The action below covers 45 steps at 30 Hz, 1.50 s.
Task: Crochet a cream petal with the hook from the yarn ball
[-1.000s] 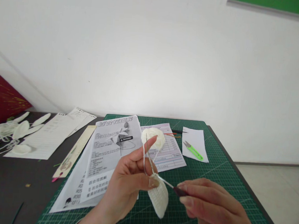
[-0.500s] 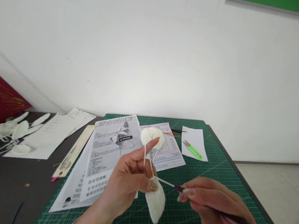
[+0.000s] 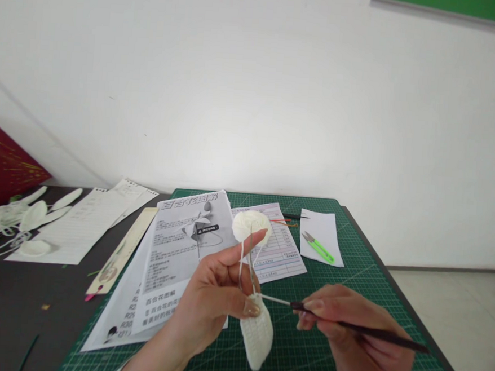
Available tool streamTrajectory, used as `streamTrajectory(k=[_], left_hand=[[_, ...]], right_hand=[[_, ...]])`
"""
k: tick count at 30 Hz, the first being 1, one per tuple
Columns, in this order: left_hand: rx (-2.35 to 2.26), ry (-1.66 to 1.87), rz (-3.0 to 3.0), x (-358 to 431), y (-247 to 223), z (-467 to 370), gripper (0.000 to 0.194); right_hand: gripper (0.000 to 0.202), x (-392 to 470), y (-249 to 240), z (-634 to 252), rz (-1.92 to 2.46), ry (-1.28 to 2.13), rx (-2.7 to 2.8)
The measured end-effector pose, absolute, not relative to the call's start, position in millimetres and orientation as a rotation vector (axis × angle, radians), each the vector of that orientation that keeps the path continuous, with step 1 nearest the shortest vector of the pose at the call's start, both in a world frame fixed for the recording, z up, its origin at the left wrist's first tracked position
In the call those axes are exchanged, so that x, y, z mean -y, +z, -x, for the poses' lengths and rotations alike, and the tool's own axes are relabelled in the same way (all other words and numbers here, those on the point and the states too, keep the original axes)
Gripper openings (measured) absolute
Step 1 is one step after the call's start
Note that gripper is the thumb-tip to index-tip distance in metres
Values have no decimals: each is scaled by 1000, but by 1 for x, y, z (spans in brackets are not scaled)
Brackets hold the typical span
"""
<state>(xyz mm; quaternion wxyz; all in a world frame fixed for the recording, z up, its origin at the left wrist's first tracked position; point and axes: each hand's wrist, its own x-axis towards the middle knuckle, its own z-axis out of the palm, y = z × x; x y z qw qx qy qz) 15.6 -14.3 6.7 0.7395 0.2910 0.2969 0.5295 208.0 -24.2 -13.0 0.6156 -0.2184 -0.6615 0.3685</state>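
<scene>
My left hand [image 3: 218, 293] pinches the top of a white crocheted piece [image 3: 257, 339] between thumb and fingers, its index finger stretched up with white yarn running over it. A thin wire stands up from the piece. Closed around a dark-handled crochet hook [image 3: 373, 331], my right hand [image 3: 359, 334] is to the right of the piece; the hook's thin metal shaft reaches left to the piece's top edge. Behind the left index finger lies a ball of white yarn [image 3: 247, 225].
Printed sheets [image 3: 174, 259] and a form [image 3: 288, 262] lie on the green cutting mat [image 3: 304, 348]. Green snips [image 3: 319, 248] rest on white paper [image 3: 338, 226] at the right. A bookmark [image 3: 119, 255], more papers [image 3: 75, 230] and white crocheted petals [image 3: 35, 216] are at the left.
My right hand has shifted slightly, and the handle end of the hook has swung up to a flatter angle. My left hand and the crocheted piece have hardly moved.
</scene>
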Motion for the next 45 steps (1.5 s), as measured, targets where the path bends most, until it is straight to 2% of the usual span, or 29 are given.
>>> streamTrajectory(k=[5,9,17,25,35,45], left_hand=[[-644,1163,-621,12,8,-14,72],[-609,1178,-646,13,4,-14,72],[-702,1331,-806,24,1,-23,70],[-811,1530,-924,30,-5,-34,65],[-824,1543,-922,31,-6,-37,63],[-785,1491,-849,30,-3,-34,74]], right_hand=[[22,22,-12,-215,443,656,1735],[34,25,-13,-215,543,574,1708],[42,24,-24,-200,523,752,1509],[37,27,-33,-189,546,849,1335],[22,17,-42,-187,515,1099,1133],[20,20,-45,-183,497,1116,1127]])
